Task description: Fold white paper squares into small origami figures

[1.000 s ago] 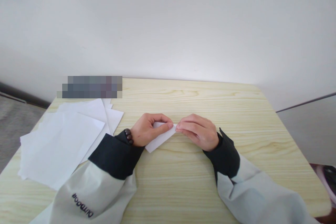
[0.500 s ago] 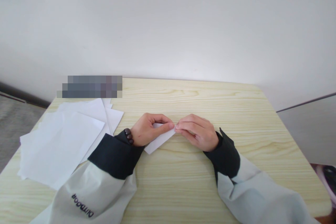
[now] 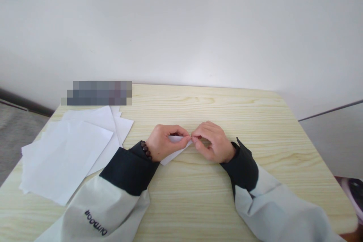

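A small folded piece of white paper [image 3: 173, 152] lies on the light wooden table [image 3: 198, 189] between my hands. My left hand [image 3: 163, 143] is curled over its left part, with thumb and forefinger pinching the paper near its right tip. My right hand [image 3: 211, 143] meets it there, fingers bent and pinching the same tip. Both hands are raised a little off the tabletop at the fingertips. A dark bead bracelet [image 3: 146, 150] sits on my left wrist. Most of the paper is hidden under my left hand.
A loose pile of white sheets [image 3: 68, 155] is spread on the table's left side, reaching its left edge. A blurred patch [image 3: 98, 93] lies at the table's back left. A white wall stands behind the table. The table's right edge drops off near a dark object [image 3: 353, 193].
Both hands have curled up from lying flatter on the paper into a fingertip pinch at its right tip. My left forearm has shifted slightly right. The paper's visible part has shrunk.
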A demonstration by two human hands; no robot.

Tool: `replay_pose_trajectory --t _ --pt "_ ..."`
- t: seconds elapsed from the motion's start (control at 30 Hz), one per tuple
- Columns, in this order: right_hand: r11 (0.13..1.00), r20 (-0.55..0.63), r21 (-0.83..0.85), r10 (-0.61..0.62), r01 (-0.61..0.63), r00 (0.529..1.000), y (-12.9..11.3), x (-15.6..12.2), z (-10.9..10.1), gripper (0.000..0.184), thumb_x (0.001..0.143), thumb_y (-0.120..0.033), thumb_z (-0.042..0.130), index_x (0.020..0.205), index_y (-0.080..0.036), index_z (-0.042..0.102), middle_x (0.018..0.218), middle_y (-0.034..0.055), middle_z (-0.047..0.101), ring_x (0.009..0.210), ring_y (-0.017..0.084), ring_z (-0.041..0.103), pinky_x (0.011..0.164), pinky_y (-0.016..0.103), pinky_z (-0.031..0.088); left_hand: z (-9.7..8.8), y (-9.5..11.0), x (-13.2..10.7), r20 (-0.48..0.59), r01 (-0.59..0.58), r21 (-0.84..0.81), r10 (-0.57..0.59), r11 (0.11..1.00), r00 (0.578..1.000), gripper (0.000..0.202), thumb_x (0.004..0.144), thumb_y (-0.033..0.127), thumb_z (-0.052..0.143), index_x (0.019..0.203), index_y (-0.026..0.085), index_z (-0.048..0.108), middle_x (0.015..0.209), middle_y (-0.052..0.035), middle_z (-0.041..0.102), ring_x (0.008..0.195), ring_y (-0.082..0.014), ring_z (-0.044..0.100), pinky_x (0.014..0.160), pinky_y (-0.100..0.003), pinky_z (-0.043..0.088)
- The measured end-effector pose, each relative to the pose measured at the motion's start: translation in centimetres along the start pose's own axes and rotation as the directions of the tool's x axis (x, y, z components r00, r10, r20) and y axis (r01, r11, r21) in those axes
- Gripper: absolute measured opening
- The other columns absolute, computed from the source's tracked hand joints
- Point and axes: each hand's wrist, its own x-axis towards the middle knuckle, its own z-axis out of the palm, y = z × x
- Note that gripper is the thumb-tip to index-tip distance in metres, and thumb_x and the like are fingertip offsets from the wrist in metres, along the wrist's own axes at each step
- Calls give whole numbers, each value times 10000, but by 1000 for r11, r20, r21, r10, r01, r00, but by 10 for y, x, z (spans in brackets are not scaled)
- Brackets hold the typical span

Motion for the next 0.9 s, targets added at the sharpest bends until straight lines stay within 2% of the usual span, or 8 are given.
replay_pose_trajectory --t 0.17,0.43,0.53,0.67,0.9 --pt "998 35 50 -26 25 999 0 0 0 108 798 -163 451 725 -195 523 628 11 553 602 135 486 597 269 402 -1 0 -1 26 -30 -16 31 999 999 158 710 268 601 693 139 690 647 -6 689 588 -111 593 574 -188 461" --pt "975 62 216 48 -61 997 -2 -2 -4 152 796 -125 395 784 -189 533 655 8 552 606 126 513 579 250 424 -7 -2 0 79 69 -102 -61 992 995 227 716 345 612 697 133 690 645 -17 680 581 -123 583 550 -208 455" --pt "961 102 260 64 -89 993 -2 -2 -7 153 812 -160 389 793 -185 539 667 14 558 616 133 516 590 262 421 -7 -1 1 82 79 -97 -71 992 994 233 717 353 615 695 134 690 647 -18 679 587 -125 585 554 -209 455" --pt "969 139 227 62 -92 988 -1 -1 -6 156 836 -211 403 766 -184 540 653 13 551 610 135 500 604 271 401 -5 0 1 99 35 -55 -30 998 995 185 720 312 611 695 149 693 652 -2 683 598 -119 595 593 -207 468" --pt "975 144 188 91 -117 985 0 -3 0 123 800 -160 438 699 -188 503 616 -6 518 572 115 463 570 236 371 -3 -1 0 98 13 0 -13 1000 995 163 726 294 610 708 157 697 668 2 691 624 -120 611 603 -198 469"
